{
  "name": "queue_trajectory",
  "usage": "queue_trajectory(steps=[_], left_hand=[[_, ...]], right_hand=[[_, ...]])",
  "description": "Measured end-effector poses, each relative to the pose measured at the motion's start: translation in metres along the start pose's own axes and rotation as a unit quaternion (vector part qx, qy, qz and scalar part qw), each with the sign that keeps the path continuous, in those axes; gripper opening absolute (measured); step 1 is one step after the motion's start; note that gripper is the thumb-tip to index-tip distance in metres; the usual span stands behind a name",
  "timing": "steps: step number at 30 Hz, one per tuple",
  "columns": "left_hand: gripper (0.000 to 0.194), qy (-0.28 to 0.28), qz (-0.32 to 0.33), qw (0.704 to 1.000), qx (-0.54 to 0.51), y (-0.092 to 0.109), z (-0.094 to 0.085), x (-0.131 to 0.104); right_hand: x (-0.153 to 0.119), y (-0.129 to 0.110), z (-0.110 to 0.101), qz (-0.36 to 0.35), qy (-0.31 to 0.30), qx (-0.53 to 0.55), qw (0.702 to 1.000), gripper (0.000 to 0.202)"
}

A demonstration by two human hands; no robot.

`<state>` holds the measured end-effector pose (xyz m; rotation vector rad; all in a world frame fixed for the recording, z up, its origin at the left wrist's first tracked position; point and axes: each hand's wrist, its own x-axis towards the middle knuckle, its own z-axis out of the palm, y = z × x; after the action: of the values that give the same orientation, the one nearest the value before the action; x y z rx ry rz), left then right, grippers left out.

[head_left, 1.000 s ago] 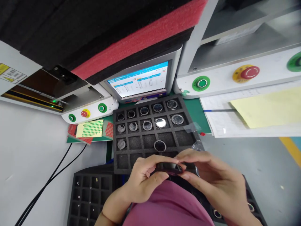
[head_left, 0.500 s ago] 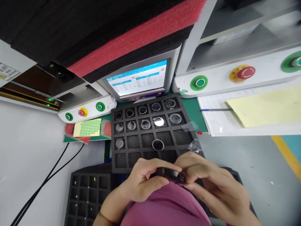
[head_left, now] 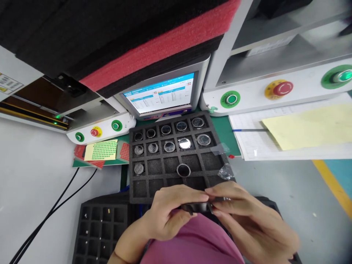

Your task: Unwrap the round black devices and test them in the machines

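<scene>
Close to my body, my left hand (head_left: 172, 211) pinches a small dark watch part (head_left: 196, 208) between thumb and fingers. It is seen nearly edge-on, so its exact kind is unclear. My right hand (head_left: 244, 214) is closed at its right end, with a thin dark piece (head_left: 218, 199) between the fingertips; whether the two are joined I cannot tell. Just beyond the hands lies a black foam tray (head_left: 141, 202) with round watch heads in several compartments. One watch head (head_left: 183, 170) rests on a divider nearer my hands. The tray's near right part is hidden by my hands.
A monitor (head_left: 162, 96) stands behind the tray, between machine panels with green buttons (head_left: 230, 99) and red stop buttons (head_left: 283, 88). Papers (head_left: 316, 126) lie right, dot-sticker sheets (head_left: 104, 150) left. A second foam tray (head_left: 103, 233) sits low left. Dark and red foam (head_left: 165, 46) overhangs above.
My right hand's fingers have shifted at the watch part's right end, and a thin dark piece now shows between them. The part has turned more edge-on. The view has moved slightly.
</scene>
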<state>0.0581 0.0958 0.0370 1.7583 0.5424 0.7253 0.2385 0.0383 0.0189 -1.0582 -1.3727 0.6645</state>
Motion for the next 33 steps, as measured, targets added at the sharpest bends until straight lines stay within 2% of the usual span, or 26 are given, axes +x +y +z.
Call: queue_trajectory(steps=[5,6,8,10,11,12,13,15,17,19,22,26,29,33], left_hand=[[0.042,0.015,0.033,0.997,0.065,0.003,0.007,0.002],[0.042,0.033,0.029,0.996,0.073,0.004,0.008,0.003],[0.038,0.111,-0.016,0.991,0.067,0.003,0.009,0.005],[0.028,0.220,-0.084,0.972,0.024,-0.002,0.007,0.006],[0.024,0.262,-0.118,0.958,-0.008,-0.006,0.006,0.006],[0.023,0.289,-0.147,0.945,-0.042,-0.011,0.005,0.006],[0.024,0.300,-0.174,0.935,-0.077,-0.015,0.004,0.006],[0.028,0.291,-0.220,0.920,-0.144,-0.022,0.003,0.007],[0.029,0.274,-0.239,0.909,-0.205,-0.024,0.005,0.007],[0.031,0.272,-0.243,0.894,-0.259,-0.022,0.006,0.008],[0.034,0.270,-0.254,0.876,-0.308,-0.017,0.007,0.009],[0.030,0.248,-0.266,0.890,-0.274,-0.017,0.006,0.007],[0.030,0.243,-0.257,0.891,-0.283,-0.020,0.009,0.007],[0.026,0.262,-0.224,0.897,-0.277,-0.018,0.016,0.011]], right_hand=[[-0.006,-0.010,-0.005,-0.063,0.002,-0.172,0.983,0.015],[-0.011,-0.010,-0.005,-0.081,0.000,-0.196,0.977,0.015],[-0.019,-0.003,-0.010,-0.098,-0.001,-0.220,0.971,0.014],[-0.021,0.018,-0.019,-0.043,0.041,-0.238,0.969,0.011],[-0.019,0.034,-0.025,0.015,0.080,-0.252,0.964,0.007],[-0.015,0.051,-0.032,0.095,0.143,-0.265,0.949,0.003],[-0.009,0.070,-0.038,0.169,0.186,-0.261,0.932,0.018],[0.005,0.105,-0.049,0.227,0.180,-0.250,0.924,0.049],[0.017,0.130,-0.054,0.261,0.153,-0.234,0.924,0.057],[0.023,0.139,-0.052,0.280,0.139,-0.215,0.925,0.053],[0.024,0.125,-0.044,0.281,0.163,-0.191,0.927,0.045],[0.022,0.074,-0.030,0.248,0.223,-0.140,0.932,0.041],[0.018,0.036,-0.015,0.248,0.245,0.006,0.937,0.035],[0.013,0.012,0.010,0.279,0.197,0.199,0.919,0.033]])
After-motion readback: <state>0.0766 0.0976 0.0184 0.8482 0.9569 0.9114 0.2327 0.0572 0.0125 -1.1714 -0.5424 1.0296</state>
